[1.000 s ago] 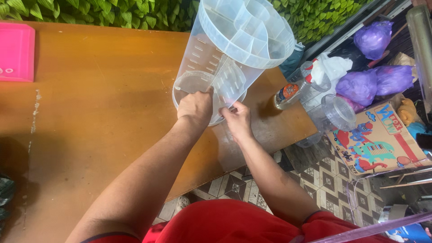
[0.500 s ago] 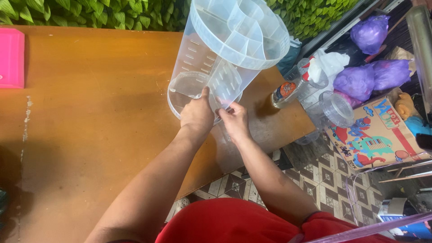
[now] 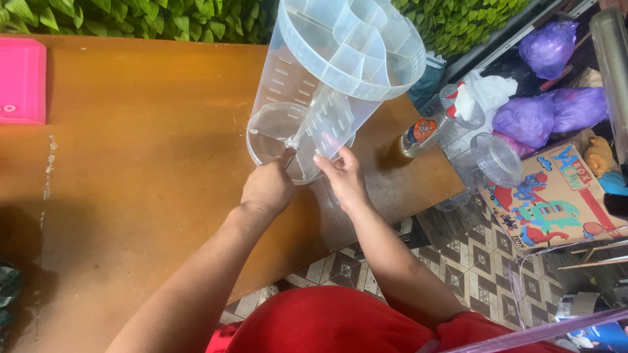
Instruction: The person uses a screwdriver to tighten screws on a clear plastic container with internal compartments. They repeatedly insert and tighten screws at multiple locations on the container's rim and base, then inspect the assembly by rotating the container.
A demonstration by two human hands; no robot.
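A tall clear plastic cylinder container (image 3: 307, 78) with inner dividers stands on the brown wooden table (image 3: 131, 183), its open top (image 3: 353, 39) toward me. My left hand (image 3: 267, 188) sits at the near bottom rim of the container, fingers curled against it. To its right, my right hand (image 3: 341, 175) touches the lower wall of the same container with fingers bent. Both hands press on the base from the near side.
A pink tray (image 3: 23, 78) lies at the table's far left. A small bottle with an orange label (image 3: 418, 134) rests near the table's right edge. Clear plastic jars (image 3: 494, 160), purple bags (image 3: 530, 121) and a colourful cardboard box (image 3: 556, 196) crowd the tiled floor at right. Green foliage (image 3: 131, 19) runs behind.
My left hand has slid down and back from the container's wall to its near bottom rim. The right hand stays at the lower wall, shifted slightly.
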